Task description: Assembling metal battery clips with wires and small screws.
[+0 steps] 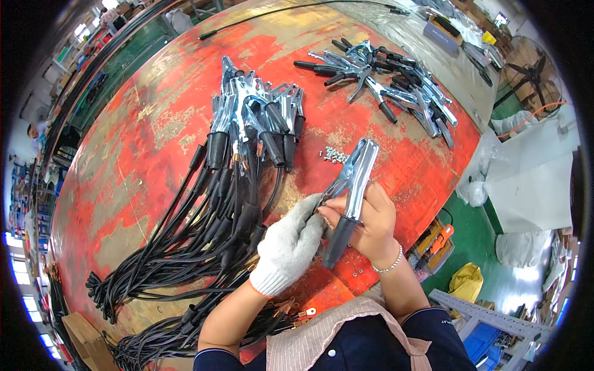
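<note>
A shiny metal spring clamp (361,176) with a black handle sleeve is tilted up between my two hands, its jaw end pointing away from me. My left hand (286,248), in a white knit glove, is closed around the clamp's left handle, which it mostly hides. Bare and wearing a beaded bracelet, my right hand (374,226) grips the clamp from the right, with thumb and fingertips pinched at the inner side of the handles. Whether a small part sits between those fingertips cannot be made out. Just beyond the clamp lies a small heap of screws (334,154).
Clamps fitted to cables (247,114) are piled at centre left, their black cables (167,260) running toward me. Loose clamps (396,86) lie at the far right of the worn red table (117,185). Copper lugs (306,313) show near my waist. A fan (531,73) stands beyond the table.
</note>
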A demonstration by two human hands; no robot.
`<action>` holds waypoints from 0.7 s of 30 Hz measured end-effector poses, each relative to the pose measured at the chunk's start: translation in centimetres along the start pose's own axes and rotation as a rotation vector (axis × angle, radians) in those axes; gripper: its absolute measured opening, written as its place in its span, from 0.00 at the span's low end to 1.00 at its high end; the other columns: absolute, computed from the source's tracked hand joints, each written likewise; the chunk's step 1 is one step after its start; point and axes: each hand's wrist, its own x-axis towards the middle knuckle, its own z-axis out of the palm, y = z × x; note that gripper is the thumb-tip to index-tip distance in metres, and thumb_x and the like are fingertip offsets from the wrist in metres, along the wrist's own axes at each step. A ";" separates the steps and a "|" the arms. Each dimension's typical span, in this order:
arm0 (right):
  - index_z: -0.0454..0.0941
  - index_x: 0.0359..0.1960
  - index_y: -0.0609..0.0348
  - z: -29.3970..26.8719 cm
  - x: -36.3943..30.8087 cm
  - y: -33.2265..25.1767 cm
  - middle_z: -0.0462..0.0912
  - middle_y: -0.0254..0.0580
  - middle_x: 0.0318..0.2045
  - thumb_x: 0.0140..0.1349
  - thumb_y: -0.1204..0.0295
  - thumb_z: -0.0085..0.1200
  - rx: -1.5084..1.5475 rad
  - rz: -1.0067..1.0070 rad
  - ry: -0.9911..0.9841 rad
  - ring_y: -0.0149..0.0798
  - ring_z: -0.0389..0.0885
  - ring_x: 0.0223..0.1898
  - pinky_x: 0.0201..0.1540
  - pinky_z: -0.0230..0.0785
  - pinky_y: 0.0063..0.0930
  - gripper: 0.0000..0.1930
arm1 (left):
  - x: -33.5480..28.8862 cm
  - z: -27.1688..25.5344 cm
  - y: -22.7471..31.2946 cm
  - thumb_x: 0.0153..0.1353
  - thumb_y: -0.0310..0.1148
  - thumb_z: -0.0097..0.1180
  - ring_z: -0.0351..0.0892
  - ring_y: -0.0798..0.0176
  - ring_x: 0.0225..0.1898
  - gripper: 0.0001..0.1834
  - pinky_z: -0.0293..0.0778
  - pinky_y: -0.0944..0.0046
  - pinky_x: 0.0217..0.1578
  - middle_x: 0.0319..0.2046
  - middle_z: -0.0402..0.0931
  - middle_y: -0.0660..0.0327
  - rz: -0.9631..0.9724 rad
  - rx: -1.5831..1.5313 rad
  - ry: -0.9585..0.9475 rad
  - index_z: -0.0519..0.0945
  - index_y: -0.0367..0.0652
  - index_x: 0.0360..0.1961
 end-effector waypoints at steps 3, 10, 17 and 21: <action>0.84 0.32 0.54 -0.2 -0.3 0.1 0.75 0.36 0.24 0.43 0.71 0.71 0.010 0.004 -0.017 0.40 0.72 0.24 0.25 0.64 0.32 0.13 | 0.0 -0.1 -0.2 0.67 0.30 0.48 0.81 0.67 0.27 0.19 0.76 0.66 0.30 0.28 0.81 0.56 0.041 0.053 0.004 0.72 0.38 0.58; 0.85 0.32 0.56 0.1 -0.8 -0.1 0.74 0.38 0.27 0.41 0.72 0.73 0.048 0.113 -0.016 0.40 0.75 0.27 0.28 0.65 0.32 0.14 | 0.0 0.0 1.0 0.67 0.29 0.46 0.78 0.69 0.25 0.19 0.75 0.67 0.29 0.27 0.80 0.58 -0.048 -0.073 -0.020 0.71 0.38 0.58; 0.86 0.35 0.49 -1.2 -1.7 0.8 0.74 0.34 0.28 0.41 0.70 0.70 -0.067 -0.129 -0.053 0.38 0.71 0.26 0.28 0.62 0.31 0.15 | -0.1 -0.2 0.9 0.67 0.29 0.45 0.78 0.70 0.23 0.18 0.75 0.68 0.27 0.26 0.80 0.60 0.041 0.013 0.000 0.71 0.38 0.57; 0.86 0.40 0.44 -1.2 -1.6 0.8 0.72 0.32 0.26 0.38 0.68 0.66 -0.080 -0.147 -0.028 0.39 0.70 0.25 0.27 0.63 0.32 0.21 | -0.3 -0.1 1.2 0.67 0.29 0.45 0.79 0.69 0.22 0.18 0.75 0.67 0.27 0.26 0.80 0.59 0.023 -0.002 -0.025 0.71 0.39 0.57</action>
